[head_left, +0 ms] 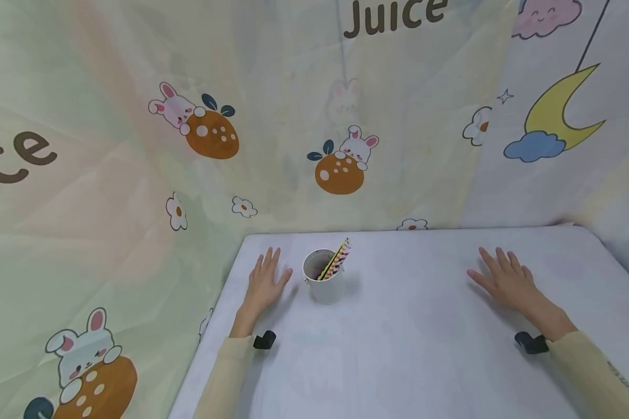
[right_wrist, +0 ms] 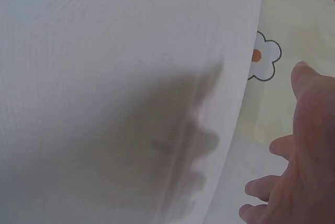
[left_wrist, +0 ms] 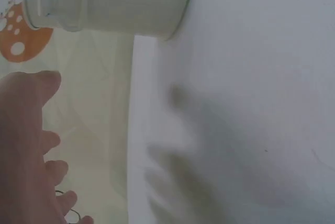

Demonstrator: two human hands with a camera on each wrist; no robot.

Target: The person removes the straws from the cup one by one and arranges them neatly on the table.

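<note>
A small white bucket (head_left: 325,291) stands upright toward the back left of the white table, with thin striped sticks (head_left: 338,260) leaning out to the right; their exact kind is too small to tell. My left hand (head_left: 264,289) is just left of the bucket, fingers spread and holding nothing. In the left wrist view, a wire handle or loop (left_wrist: 78,4) shows on the side of the bucket, apart from my thumb. Far to the right, my right hand (head_left: 508,285) hovers over the table, fingers extended, touching no object. Each hand casts a shadow on the surface.
The white tabletop (head_left: 409,337) has its back edge against a hanging printed cloth (head_left: 278,116) with rabbits, flowers and a moon. More of this cloth hangs along the left side. Black wrist mounts (head_left: 264,340) sit at both sleeve cuffs.
</note>
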